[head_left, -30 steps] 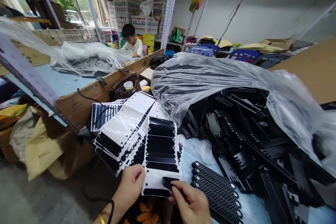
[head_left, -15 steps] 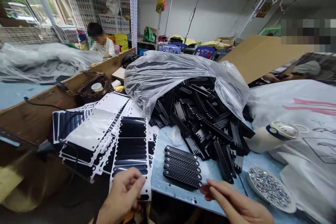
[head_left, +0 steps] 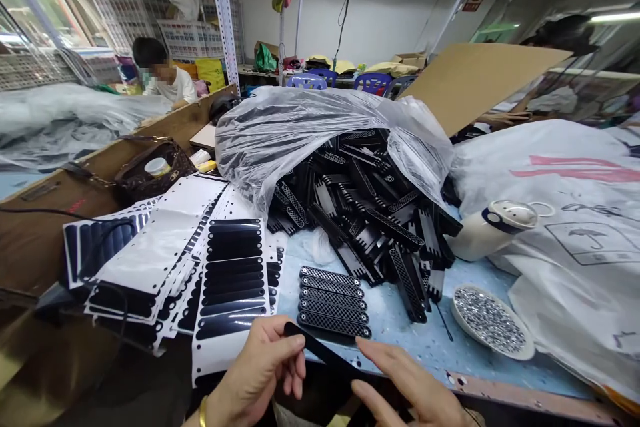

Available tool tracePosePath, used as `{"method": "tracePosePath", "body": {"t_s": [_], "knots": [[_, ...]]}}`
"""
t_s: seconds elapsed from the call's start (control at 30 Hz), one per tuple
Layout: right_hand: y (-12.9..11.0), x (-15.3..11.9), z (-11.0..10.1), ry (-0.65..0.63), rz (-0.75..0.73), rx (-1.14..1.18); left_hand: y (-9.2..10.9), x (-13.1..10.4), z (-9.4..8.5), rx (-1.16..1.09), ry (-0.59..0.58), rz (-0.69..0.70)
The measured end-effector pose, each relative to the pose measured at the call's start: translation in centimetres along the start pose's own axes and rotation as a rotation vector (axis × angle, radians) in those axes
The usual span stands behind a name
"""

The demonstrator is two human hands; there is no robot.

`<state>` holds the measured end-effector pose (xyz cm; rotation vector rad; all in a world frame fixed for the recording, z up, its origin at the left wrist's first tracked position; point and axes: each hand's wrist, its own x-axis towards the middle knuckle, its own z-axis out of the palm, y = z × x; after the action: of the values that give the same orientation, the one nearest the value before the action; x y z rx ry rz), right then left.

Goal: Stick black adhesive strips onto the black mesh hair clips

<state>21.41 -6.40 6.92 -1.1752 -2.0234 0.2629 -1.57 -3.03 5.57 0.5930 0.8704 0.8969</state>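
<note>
A narrow black strip [head_left: 325, 355] slants in front of me over the table's near edge. My left hand [head_left: 273, 360] pinches its upper left end between thumb and fingers. At the lower right end is my right hand [head_left: 405, 380], its fingers around the strip, partly hiding that end. Just beyond the strip lies a row of several black textured handle-like pieces [head_left: 334, 300], side by side. Left of them is a white sheet [head_left: 207, 360] bearing black round-ended strips, on top of more such sheets [head_left: 165, 213].
Black slotted parts [head_left: 370, 207] spill from a clear plastic bag [head_left: 300, 120]. On the right stand a bowl of small shiny metal pieces [head_left: 493, 320], a cream bottle [head_left: 480, 237] and a large white sack [head_left: 575, 173]. A wooden board [head_left: 45, 193] borders the left side.
The black strip is now plainly visible between my hands. Both hands have come closer together, the left moving right. The whole view has shifted, with table things appearing further left.
</note>
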Motion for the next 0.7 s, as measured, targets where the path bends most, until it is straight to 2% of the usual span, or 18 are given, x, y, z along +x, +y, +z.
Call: {"method": "tracePosePath", "body": {"t_s": [0.1, 0.23, 0.37, 0.43, 0.47, 0.53, 0.6, 0.7], "knots": [[-0.2, 0.4, 1.7, -0.029, -0.142, -0.006, -0.6, 0.1, 0.4, -0.055, -0.051, -0.032], [-0.1, -0.1, 3.1, -0.033, -0.159, -0.010, -0.9, 0.1, 0.0, -0.090, -0.057, -0.059], [0.2, -0.5, 3.3, -0.036, -0.214, -0.031, -1.3, 0.3, -0.6, -0.039, -0.066, -0.087], [0.2, -0.5, 2.8, -0.052, -0.222, -0.028, -1.5, 0.4, -1.1, 0.157, -0.070, -0.090], [0.2, -0.5, 2.4, -0.065, -0.214, -0.024, -1.5, 0.5, -1.4, 0.324, -0.067, -0.046], [0.0, -0.4, 1.1, -0.098, -0.185, -0.032, -1.5, 0.7, -2.0, 0.714, -0.022, 0.132], [-0.1, -0.1, -0.5, -0.106, -0.148, -0.050, -1.3, 0.9, -2.7, 1.004, 0.051, 0.327], [0.6, 0.5, -2.7, -0.051, -0.034, -0.027, -0.7, 1.7, -3.6, 1.167, 0.152, 0.468]]}}
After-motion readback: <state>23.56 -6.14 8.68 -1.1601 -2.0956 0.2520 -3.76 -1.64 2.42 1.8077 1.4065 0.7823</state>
